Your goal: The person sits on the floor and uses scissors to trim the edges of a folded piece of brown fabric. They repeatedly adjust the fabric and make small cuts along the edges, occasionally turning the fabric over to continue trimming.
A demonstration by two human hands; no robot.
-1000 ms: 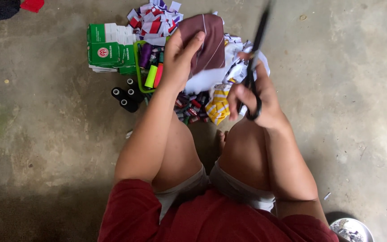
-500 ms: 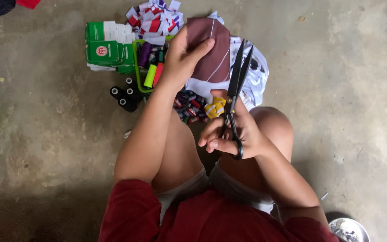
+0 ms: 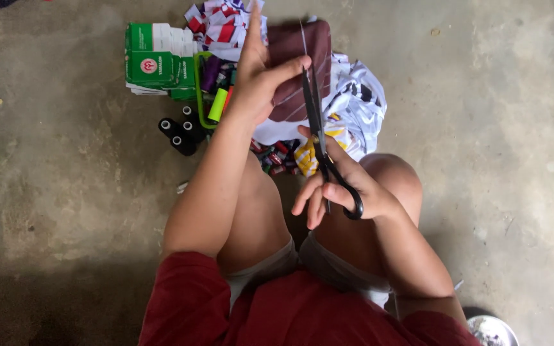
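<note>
I see my left hand (image 3: 261,80) raised over the pile on the floor, its fingers and thumb clamped on a maroon cloth (image 3: 302,61) that it holds up flat. My right hand (image 3: 341,189) grips black scissors (image 3: 318,138), thumb and fingers through the loops, with the remaining fingers loosely spread below the handle. The blades point away from me, nearly together, and their tips lie against the cloth's edge just beside my left thumb. Both hands work above my bent knees.

Under the cloth lies a white patterned fabric (image 3: 357,106) and a heap of red and white scraps (image 3: 216,16). To the left sit green boxes (image 3: 155,61), a green tray (image 3: 198,96) holding thread spools, and black spools (image 3: 181,131) on the concrete floor (image 3: 65,192). A small bowl (image 3: 492,330) shows at the lower right corner.
</note>
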